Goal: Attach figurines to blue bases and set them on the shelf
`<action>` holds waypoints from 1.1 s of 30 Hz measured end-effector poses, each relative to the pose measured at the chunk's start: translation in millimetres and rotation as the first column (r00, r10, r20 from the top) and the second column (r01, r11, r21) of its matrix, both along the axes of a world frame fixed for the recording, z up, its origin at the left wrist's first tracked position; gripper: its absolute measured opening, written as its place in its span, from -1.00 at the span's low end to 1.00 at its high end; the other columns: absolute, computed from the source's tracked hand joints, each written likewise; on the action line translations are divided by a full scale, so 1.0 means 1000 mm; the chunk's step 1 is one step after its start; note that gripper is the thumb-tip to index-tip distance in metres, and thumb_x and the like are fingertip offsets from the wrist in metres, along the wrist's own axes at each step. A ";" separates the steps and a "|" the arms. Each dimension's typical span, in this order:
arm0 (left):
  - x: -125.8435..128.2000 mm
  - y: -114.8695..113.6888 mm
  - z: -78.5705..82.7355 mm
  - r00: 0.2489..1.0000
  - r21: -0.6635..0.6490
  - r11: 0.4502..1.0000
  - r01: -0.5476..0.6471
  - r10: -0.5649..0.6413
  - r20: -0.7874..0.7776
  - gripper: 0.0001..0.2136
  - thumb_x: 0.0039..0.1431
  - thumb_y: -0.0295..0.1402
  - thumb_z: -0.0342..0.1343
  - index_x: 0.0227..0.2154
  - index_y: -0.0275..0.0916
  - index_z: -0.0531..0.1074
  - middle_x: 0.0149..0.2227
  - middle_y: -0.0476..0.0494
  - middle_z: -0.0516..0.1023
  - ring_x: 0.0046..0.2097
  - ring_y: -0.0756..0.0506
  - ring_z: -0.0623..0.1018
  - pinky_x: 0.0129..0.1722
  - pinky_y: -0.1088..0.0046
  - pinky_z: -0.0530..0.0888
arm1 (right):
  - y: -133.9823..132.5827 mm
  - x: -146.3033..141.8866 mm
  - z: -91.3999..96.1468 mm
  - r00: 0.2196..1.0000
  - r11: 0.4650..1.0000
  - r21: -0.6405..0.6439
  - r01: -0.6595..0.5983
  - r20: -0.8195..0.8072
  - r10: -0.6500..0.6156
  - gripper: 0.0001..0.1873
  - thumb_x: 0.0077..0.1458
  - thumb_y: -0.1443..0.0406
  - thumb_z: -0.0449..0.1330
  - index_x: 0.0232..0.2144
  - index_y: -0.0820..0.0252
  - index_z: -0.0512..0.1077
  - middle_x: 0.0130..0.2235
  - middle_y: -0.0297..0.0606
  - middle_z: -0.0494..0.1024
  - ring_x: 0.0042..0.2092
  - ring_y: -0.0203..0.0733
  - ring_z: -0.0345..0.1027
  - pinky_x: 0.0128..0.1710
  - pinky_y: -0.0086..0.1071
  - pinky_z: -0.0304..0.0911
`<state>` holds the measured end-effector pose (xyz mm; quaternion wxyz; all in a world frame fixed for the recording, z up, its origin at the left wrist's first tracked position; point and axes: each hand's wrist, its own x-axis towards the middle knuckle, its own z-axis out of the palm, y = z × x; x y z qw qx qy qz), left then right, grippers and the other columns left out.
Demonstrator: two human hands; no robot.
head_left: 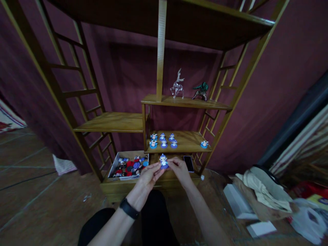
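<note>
A small white and blue figurine (163, 161) on a blue round base is pinched between both hands in front of the wooden shelf unit (115, 122). My left hand (147, 178) grips it from the left with its fingertips, a black band on the wrist. My right hand (180, 169) grips it from the right. Several matching figurines (163, 140) stand on the low shelf just behind, one more (204, 144) apart at the right. A box (128, 166) of loose figurines and red and blue bases sits on the bottom shelf, left of my hands.
A dark phone (189, 163) lies on the bottom shelf right of my hands. A clear glass animal (177, 87) and a green figure (201, 91) stand higher up. White boxes (238, 202), cloth and bags (263, 191) lie on the floor at right. My knees are below.
</note>
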<state>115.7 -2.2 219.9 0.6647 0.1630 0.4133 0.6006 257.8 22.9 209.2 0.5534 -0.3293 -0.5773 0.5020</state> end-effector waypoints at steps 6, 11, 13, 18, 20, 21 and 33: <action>-0.003 0.005 -0.004 0.999 0.016 0.999 0.047 -0.048 0.017 -0.89 -0.06 -0.67 0.17 -0.43 -0.42 0.48 -0.43 -0.25 0.59 -0.42 -0.06 0.59 -0.38 0.53 0.56 | 0.007 -0.001 -0.010 0.995 0.989 -0.144 -0.038 -0.100 0.023 -0.70 -0.11 0.10 0.25 -0.39 0.20 0.52 -0.33 -0.25 0.53 -0.32 -0.20 0.42 -0.28 -0.27 0.40; -0.002 0.005 -0.004 0.997 0.028 0.998 0.064 -0.062 -0.043 -0.89 -0.05 -0.64 0.17 -0.42 -0.40 0.47 -0.43 -0.24 0.59 -0.41 -0.06 0.59 -0.37 0.51 0.55 | 0.009 -0.001 -0.015 0.997 0.988 -0.154 -0.018 -0.081 0.005 -0.71 -0.14 0.11 0.27 -0.43 0.22 0.48 -0.38 -0.27 0.53 -0.35 -0.21 0.41 -0.31 -0.31 0.39; 0.000 0.003 -0.003 0.996 0.037 0.998 0.051 -0.049 -0.071 -0.89 -0.07 -0.63 0.19 -0.43 -0.39 0.47 -0.42 -0.23 0.59 -0.40 -0.07 0.59 -0.36 0.48 0.55 | 0.008 0.001 -0.015 0.998 0.990 -0.142 0.004 -0.066 -0.013 -0.72 -0.14 0.12 0.27 -0.44 0.21 0.47 -0.39 -0.28 0.52 -0.36 -0.22 0.40 -0.32 -0.32 0.38; 0.003 -0.002 0.001 0.986 0.174 0.982 0.067 -0.039 -0.162 -0.84 -0.14 -0.54 0.27 -0.41 -0.36 0.50 -0.37 -0.22 0.60 -0.34 -0.08 0.58 -0.27 0.41 0.52 | 0.003 0.007 -0.010 1.000 0.999 0.030 0.024 -0.017 -0.023 -0.79 -0.11 0.18 0.25 -0.42 0.19 0.45 -0.23 -0.24 0.52 -0.20 -0.19 0.41 -0.14 -0.27 0.33; 0.004 -0.005 0.005 0.979 0.259 0.962 0.089 -0.036 -0.203 -0.79 -0.19 -0.47 0.31 -0.40 -0.35 0.51 -0.36 -0.21 0.60 -0.32 -0.07 0.58 -0.23 0.40 0.50 | -0.001 0.009 -0.007 1.000 0.994 0.110 0.025 -0.019 -0.023 -0.81 -0.07 0.20 0.23 -0.39 0.18 0.45 -0.12 -0.20 0.47 -0.11 -0.17 0.39 -0.08 -0.25 0.30; 0.005 -0.006 0.006 0.973 0.294 0.951 0.097 -0.029 -0.227 -0.78 -0.20 -0.45 0.32 -0.40 -0.34 0.52 -0.36 -0.20 0.60 -0.32 -0.06 0.57 -0.22 0.41 0.48 | -0.003 0.009 -0.006 0.999 0.990 0.141 0.031 -0.019 -0.029 -0.83 -0.04 0.21 0.21 -0.38 0.17 0.45 -0.09 -0.19 0.45 -0.09 -0.18 0.38 -0.07 -0.25 0.30; 0.010 -0.016 0.019 0.827 0.516 0.843 0.151 0.179 -0.533 -0.92 -0.11 -0.40 0.24 -0.47 -0.24 0.56 -0.23 -0.20 0.59 -0.17 -0.13 0.53 -0.13 0.38 0.42 | -0.028 0.020 0.009 0.968 0.886 0.432 0.169 0.094 -0.231 -0.87 0.09 0.34 0.10 -0.32 0.12 0.45 -0.09 -0.17 0.46 -0.06 -0.18 0.35 -0.09 -0.25 0.31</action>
